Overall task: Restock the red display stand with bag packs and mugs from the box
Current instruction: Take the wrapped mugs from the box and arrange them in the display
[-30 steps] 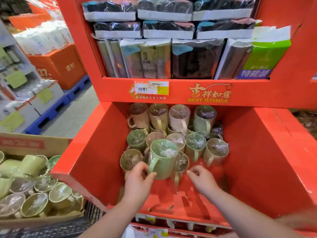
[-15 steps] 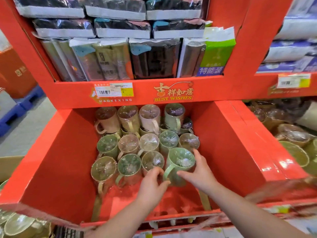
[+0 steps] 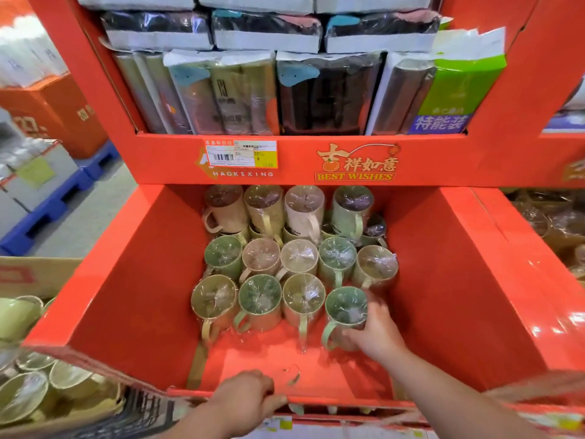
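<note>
The red display stand (image 3: pixel 459 280) has a lower bin with several wrapped mugs (image 3: pixel 262 258) standing in rows. My right hand (image 3: pixel 376 327) grips a green mug (image 3: pixel 345 308) at the right end of the front row, the mug standing on the bin floor. My left hand (image 3: pixel 247 397) rests on the bin's front edge, its fingers curled over the rim, and holds nothing else. Bag packs (image 3: pixel 221 93) fill the upper shelf, some upright and some stacked flat. The cardboard box (image 3: pixel 38 274) with more wrapped mugs (image 3: pixel 25 394) sits at the lower left.
A price tag (image 3: pixel 242 153) is stuck on the shelf front. A neighbouring bin at the right (image 3: pixel 554 223) holds brownish wrapped goods. Blue pallets (image 3: pixel 47 210) and orange cartons (image 3: pixel 57 112) line the aisle at the left. Bare red floor lies in front of the mugs.
My left hand let go of the green mug and drew back to the bin's front edge. My right hand stayed on the mug and set it at the right end of the front row.
</note>
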The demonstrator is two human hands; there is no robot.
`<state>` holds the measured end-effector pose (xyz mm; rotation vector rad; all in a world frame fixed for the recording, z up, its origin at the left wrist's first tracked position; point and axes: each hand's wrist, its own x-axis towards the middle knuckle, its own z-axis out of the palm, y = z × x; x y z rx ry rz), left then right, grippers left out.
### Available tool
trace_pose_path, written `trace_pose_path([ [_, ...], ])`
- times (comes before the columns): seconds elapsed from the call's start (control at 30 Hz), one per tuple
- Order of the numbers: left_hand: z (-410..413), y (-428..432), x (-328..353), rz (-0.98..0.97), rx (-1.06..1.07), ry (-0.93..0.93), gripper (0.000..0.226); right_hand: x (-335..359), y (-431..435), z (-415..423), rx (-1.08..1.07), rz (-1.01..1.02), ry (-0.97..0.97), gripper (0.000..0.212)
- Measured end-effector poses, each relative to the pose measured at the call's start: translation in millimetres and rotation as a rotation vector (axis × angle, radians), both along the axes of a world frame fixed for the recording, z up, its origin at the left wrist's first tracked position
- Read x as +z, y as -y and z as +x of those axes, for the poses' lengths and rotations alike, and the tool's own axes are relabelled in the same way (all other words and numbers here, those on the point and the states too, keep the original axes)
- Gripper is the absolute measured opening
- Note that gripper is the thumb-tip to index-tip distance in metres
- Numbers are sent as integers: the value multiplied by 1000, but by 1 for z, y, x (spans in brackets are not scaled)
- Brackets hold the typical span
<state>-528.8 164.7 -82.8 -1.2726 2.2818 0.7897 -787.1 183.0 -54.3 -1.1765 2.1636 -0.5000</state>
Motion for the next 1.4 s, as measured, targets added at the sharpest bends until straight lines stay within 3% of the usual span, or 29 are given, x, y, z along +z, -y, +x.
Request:
trace_pose_path([
  [0.43, -1, 0, -2, 4, -48, 27, 54, -12, 8, -1, 67, -14, -62, 106],
  [0.57, 0, -1, -2, 10, -50, 2, 97, -18, 9, -3, 64, -44, -24, 107],
  [0.77, 0, -2, -4, 2, -28, 28, 53, -16, 14, -8, 126, 36, -105, 100],
  [1.4, -8, -7, 9, -65, 50, 68, 50, -7, 11, -3, 192, 168, -243, 100],
])
